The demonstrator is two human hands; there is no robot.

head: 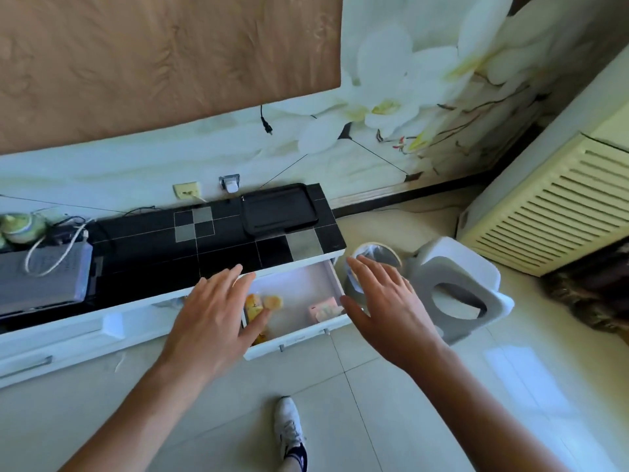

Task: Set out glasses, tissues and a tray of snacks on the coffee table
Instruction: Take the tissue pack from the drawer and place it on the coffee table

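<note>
Evidently early: the snacks (263,306) lie in the open drawer (296,338), yellow packets at its nine o'clock side and a pink pack (323,310) toward three o'clock, none lifted. The black tray (279,212) sits bare on the cabinet top (218,253), at twelve o'clock from the drawer. The left hand (212,321) hovers over the yellow packets, fingers spread, gripping nothing; the right hand (381,301) is likewise splayed and empty. Glasses, tissues and coffee table aren't visible.

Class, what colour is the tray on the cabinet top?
Black tray, seen from the head view.
</note>
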